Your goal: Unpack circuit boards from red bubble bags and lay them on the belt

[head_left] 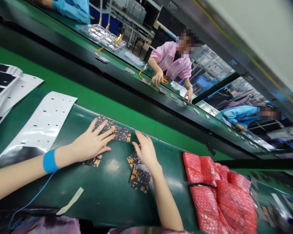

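My left hand point(91, 143) lies flat with fingers spread on a strip of black and orange flexible circuit pieces point(118, 131) on the dark green mat point(107, 191). A blue wrist strap point(49, 161) with a cord sits on that wrist. My right hand point(145, 151) rests fingers down on another small stack of the same circuit pieces point(139, 177). A further circuit piece point(94, 161) shows below my left palm. Neither hand grips anything.
White and black backing sheets point(42, 122) lie at the left. Red bubble-wrap bags point(217, 191) are piled at the right. A paper strip point(72, 201) lies near me. Beyond, a conveyor point(161, 97) carries small parts; a person in pink point(172, 61) and others in blue work there.
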Demonstrator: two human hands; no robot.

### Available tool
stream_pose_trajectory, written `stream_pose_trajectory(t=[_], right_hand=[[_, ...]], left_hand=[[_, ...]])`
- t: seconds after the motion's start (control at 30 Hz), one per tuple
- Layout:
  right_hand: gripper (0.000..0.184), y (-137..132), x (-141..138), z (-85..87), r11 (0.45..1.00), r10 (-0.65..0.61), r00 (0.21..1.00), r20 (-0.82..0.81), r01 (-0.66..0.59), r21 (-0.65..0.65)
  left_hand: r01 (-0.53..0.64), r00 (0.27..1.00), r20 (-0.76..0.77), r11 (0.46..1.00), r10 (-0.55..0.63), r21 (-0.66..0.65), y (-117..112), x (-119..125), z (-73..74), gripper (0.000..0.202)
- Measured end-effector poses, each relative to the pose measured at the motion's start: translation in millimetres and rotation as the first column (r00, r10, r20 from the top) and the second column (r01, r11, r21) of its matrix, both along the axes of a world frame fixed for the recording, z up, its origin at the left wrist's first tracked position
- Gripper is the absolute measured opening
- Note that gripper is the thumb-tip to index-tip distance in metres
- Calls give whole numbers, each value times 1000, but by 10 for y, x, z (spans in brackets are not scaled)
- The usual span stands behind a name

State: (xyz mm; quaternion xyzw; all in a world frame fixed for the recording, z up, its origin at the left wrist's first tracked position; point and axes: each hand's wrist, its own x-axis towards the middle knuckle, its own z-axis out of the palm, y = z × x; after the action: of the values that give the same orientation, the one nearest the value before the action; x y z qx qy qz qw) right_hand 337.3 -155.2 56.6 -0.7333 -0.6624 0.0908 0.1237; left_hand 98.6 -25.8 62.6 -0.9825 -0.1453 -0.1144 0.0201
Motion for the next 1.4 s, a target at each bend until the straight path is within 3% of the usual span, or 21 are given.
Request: stream_pose_trajectory(t=[0.1,0.17,0.3,0.4,0.43,0.5,0.57,0.6,0.67,0.73,0.77,0.8,0.87,0.93,0.97,1.03,1.07,1.2,1.3,1.4], right_hand=[[68,-240,271,7,965,-240,963,-118,224,-136],[64,-325,414,-64,939,-313,934,-171,278,-202],[19,-355,577,-50,948,-312,897,-314,270,-170],[15,-286,506,209,973,-231,874,-427,215,-85],[15,-242,440,311,985,-171,872,-458,159,-65],[12,-128,272,470,999,-42,854,-518,44,-7],[17,-9,103,519,993,-28,817,-576,91,80],[29,41,34,494,981,-64,780,-623,162,102],[46,115,-57,371,965,-149,682,-716,258,45],[42,162,-96,206,983,-164,650,-742,166,-72],[35,180,-106,130,988,-153,669,-727,102,-114],[29,195,-115,68,988,-141,702,-698,59,-141],[20,213,-136,-1,987,-122,765,-633,24,-161],[17,193,-147,0,987,-111,819,-563,27,-155],[17,162,-136,18,989,-109,848,-518,38,-146],[21,61,-61,67,990,-113,895,-431,63,-130],[24,-4,5,88,989,-111,911,-397,62,-136],[36,-244,373,103,974,-77,929,-362,-8,-227],[25,-342,620,100,967,-99,911,-402,-7,-254],[15,-417,734,160,971,-181,863,-472,83,-222]], left_hand=[[120,992,-33,991,-121,-52,-64,238,-76,57],[143,986,-71,987,-149,-79,-68,342,-157,57],[106,994,-24,986,-110,-130,-22,406,-200,52],[105,992,103,946,-76,-308,-44,446,-48,59],[111,989,138,887,-54,-449,-68,476,23,60],[108,986,164,673,19,-731,-130,545,148,51],[68,985,134,475,107,-878,-187,590,217,37],[36,980,115,420,164,-907,-207,587,228,37],[-14,954,96,361,286,-933,-218,514,221,43],[-71,961,20,316,276,-946,-193,365,222,46],[-125,977,-55,346,207,-930,-175,276,234,48],[-195,979,-148,426,140,-884,-159,190,252,50],[-285,951,-289,659,107,-696,-152,58,273,52],[-180,976,-199,843,89,-507,-200,8,219,51],[-73,994,-107,898,29,-435,-243,11,152,47],[152,988,29,941,-150,-303,-350,52,-46,42],[204,979,54,948,-196,-244,-403,76,-157,45],[192,981,15,970,-191,-148,-533,111,-453,55],[181,983,-19,979,-184,-94,-533,87,-458,58],[187,982,-7,976,-189,-112,-495,99,-369,55]])
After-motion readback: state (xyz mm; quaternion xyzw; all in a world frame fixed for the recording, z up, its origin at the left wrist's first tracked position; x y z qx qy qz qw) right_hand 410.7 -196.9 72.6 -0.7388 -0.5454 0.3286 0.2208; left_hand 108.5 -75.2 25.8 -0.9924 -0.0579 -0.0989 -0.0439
